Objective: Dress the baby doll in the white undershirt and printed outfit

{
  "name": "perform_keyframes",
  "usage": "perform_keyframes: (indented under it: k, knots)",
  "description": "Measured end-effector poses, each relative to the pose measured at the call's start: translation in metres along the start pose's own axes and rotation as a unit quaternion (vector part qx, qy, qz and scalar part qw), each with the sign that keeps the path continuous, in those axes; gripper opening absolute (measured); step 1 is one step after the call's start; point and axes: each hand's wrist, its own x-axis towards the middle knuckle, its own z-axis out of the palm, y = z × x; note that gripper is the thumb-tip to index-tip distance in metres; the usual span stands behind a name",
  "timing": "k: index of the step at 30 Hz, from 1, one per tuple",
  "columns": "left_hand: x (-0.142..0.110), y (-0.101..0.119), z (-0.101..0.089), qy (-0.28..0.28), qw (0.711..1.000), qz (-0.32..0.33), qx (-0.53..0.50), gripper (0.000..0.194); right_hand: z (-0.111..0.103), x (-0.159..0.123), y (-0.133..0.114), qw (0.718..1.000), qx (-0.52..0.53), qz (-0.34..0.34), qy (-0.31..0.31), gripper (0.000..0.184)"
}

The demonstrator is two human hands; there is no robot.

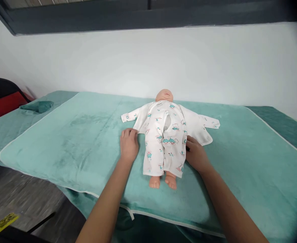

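A baby doll (165,95) lies on its back, its head toward the wall and its bare feet (154,182) toward me. White baby trousers (172,140) with a teal and pink print cover its legs and front. From under them a white baby shirt (194,123) spreads to both sides, sleeves out. My left hand (129,143) has its fingers curled at the shirt's lower left corner. At the right edge of the trousers, my right hand (196,153) is closed, the fingertips partly hidden by the cloth.
A teal padded blanket (62,145) with pale piping covers the table, a loose tie hanging at its front edge. Behind runs a white wall (148,60) under a dark window frame (87,17). A red and black item (5,101) stands at the left.
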Motion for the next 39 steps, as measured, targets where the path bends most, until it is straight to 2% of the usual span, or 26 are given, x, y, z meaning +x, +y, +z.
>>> perform_keyframes:
  k: [4,8,10,12,14,16,18,19,22,25,27,29,31,32,33,35,37,38,39]
  knots:
    - [-0.017,-0.005,-0.013,0.066,0.996,-0.067,0.013,0.024,-0.002,-0.001,0.0,0.999,-0.01,-0.042,0.009,0.02]
    - [-0.018,-0.005,-0.017,0.119,0.982,-0.144,-0.02,0.024,-0.007,-0.003,-0.001,0.998,0.024,-0.046,0.042,0.024]
    - [-0.016,-0.004,-0.017,0.125,0.976,-0.169,-0.048,0.024,-0.01,-0.006,-0.003,0.997,0.037,-0.039,0.048,0.025]
    - [-0.015,-0.002,-0.018,0.105,0.973,-0.191,-0.081,0.023,-0.012,-0.011,-0.003,0.997,0.067,-0.032,0.035,0.025]
    - [-0.015,0.0,-0.02,0.076,0.97,-0.207,-0.107,0.022,-0.015,-0.016,-0.001,0.993,0.108,0.011,0.052,0.023]
    - [-0.016,0.001,-0.022,0.058,0.967,-0.212,-0.125,0.022,-0.019,-0.021,0.008,0.982,0.103,0.095,0.126,0.021]
    - [-0.017,0.003,-0.022,0.05,0.967,-0.201,-0.148,0.023,-0.025,-0.024,0.021,0.966,0.012,0.168,0.198,0.024]
    - [-0.017,0.003,-0.022,0.047,0.967,-0.19,-0.161,0.024,-0.029,-0.024,0.028,0.957,-0.05,0.192,0.211,0.031]
    - [-0.016,0.003,-0.02,0.048,0.966,-0.169,-0.19,0.024,-0.039,-0.018,0.044,0.938,-0.183,0.249,0.157,0.056]
    - [-0.015,0.002,-0.019,0.053,0.962,-0.178,-0.199,0.024,-0.049,-0.003,0.054,0.93,-0.183,0.309,0.076,0.067]
    - [-0.015,0.002,-0.019,0.046,0.96,-0.184,-0.203,0.023,-0.055,0.009,0.061,0.932,-0.153,0.328,0.036,0.067]
    - [-0.016,0.003,-0.019,0.034,0.959,-0.189,-0.208,0.024,-0.061,0.02,0.066,0.937,-0.114,0.329,0.005,0.054]
    - [-0.016,0.003,-0.019,0.023,0.958,-0.195,-0.211,0.024,-0.064,0.029,0.065,0.944,-0.038,0.328,0.011,0.035]
    - [-0.016,0.002,-0.018,0.021,0.957,-0.198,-0.21,0.024,-0.065,0.033,0.062,0.945,0.034,0.324,0.031,0.03]
    - [-0.016,0.002,-0.018,0.022,0.957,-0.201,-0.209,0.024,-0.066,0.036,0.056,0.938,0.124,0.319,0.061,0.028]
    - [-0.015,0.001,-0.016,0.029,0.955,-0.205,-0.212,0.024,-0.067,0.043,0.037,0.897,0.309,0.289,0.128,0.029]
    - [-0.015,-0.001,-0.014,0.038,0.952,-0.207,-0.221,0.025,-0.068,0.049,0.013,0.857,0.425,0.24,0.163,0.032]
    - [-0.016,-0.002,-0.013,0.04,0.951,-0.206,-0.226,0.025,-0.068,0.051,0.001,0.855,0.443,0.213,0.162,0.031]
    - [-0.016,-0.002,-0.012,0.043,0.95,-0.206,-0.229,0.025,-0.068,0.052,-0.012,0.867,0.44,0.183,0.145,0.027]
